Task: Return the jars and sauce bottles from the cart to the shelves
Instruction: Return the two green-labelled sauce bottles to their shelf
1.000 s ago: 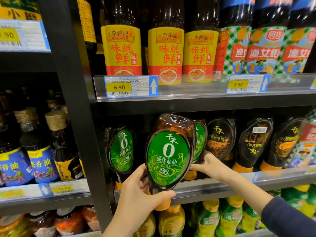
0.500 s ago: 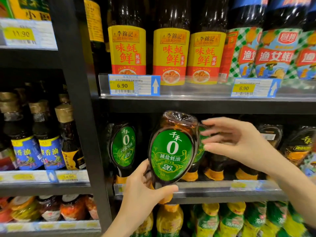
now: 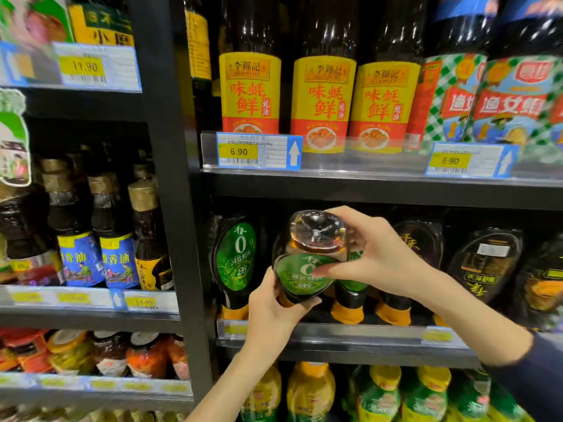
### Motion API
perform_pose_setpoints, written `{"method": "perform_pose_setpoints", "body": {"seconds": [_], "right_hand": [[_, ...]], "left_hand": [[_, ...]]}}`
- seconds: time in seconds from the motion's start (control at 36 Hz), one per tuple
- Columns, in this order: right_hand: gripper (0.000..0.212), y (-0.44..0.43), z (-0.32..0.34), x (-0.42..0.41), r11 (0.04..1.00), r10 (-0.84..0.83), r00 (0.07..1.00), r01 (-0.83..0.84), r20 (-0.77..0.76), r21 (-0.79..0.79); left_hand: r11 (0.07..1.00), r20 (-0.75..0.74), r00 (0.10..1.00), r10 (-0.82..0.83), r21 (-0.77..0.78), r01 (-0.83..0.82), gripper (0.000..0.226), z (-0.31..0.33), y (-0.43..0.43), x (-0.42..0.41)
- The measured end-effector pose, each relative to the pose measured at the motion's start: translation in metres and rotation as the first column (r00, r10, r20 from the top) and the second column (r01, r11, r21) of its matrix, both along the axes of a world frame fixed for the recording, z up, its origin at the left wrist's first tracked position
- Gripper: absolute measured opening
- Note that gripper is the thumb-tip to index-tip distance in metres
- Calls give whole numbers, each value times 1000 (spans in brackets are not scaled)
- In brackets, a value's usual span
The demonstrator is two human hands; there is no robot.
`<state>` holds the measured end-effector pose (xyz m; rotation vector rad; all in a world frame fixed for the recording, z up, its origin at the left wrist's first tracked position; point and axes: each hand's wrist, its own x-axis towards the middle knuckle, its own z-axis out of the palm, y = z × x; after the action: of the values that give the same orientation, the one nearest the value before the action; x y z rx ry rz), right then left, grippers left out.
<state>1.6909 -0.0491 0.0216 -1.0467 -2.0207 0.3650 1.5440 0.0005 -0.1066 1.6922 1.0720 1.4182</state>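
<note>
You are holding a green-labelled sauce bottle (image 3: 307, 263) with both hands in front of the middle shelf (image 3: 350, 332), just right of the black upright (image 3: 170, 178). It is standing cap-down and tilting, with its clear base leaning toward you. Your left hand (image 3: 274, 312) is closing around the lower end near the orange cap, with the thumb wrapping across the front. Your right hand (image 3: 374, 257) is clamping the upper body, with its fingers (image 3: 327, 271) pressing on the label and the thumb hooking over the base.

The bottle is hovering just in front of a row of matching green-labelled bottles (image 3: 236, 260), and darker-labelled squeeze bottles (image 3: 484, 263) are standing farther right. It is not yet sitting on the shelf.

You are probably dealing with a soft-walled squeeze bottle, full of dark sauce and so fairly heavy for its size. The glossy plastic is likely to slip, and squeezing the middle may make the walls give. Judging from this, you are better off keeping the lower hand near the stiff cap to carry the weight and using the upper hand only for steering. The narrow cap is making for a tippy footing, so neighbours could topple if nudged.
</note>
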Motion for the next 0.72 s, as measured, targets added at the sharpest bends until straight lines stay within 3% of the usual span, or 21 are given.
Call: {"method": "perform_pose_setpoints", "body": {"seconds": [0.19, 0.33, 0.56, 0.72], "right_hand": [[61, 20, -12, 3, 997, -25, 988, 37, 150, -74], [80, 31, -10, 6, 989, -118, 941, 139, 317, -43], [87, 38, 4, 0, 942, -336, 686, 252, 645, 223], [79, 54, 9, -3, 906, -421, 487, 265, 765, 330]], "left_hand": [[995, -233, 967, 99, 0, -102, 72, -16, 10, -2], [988, -407, 903, 137, -15, -157, 85, -17, 16, -2], [981, -498, 857, 132, -57, -185, 69, -11, 26, 0], [976, -572, 814, 103, -101, -195, 63, -5, 36, 2]]}}
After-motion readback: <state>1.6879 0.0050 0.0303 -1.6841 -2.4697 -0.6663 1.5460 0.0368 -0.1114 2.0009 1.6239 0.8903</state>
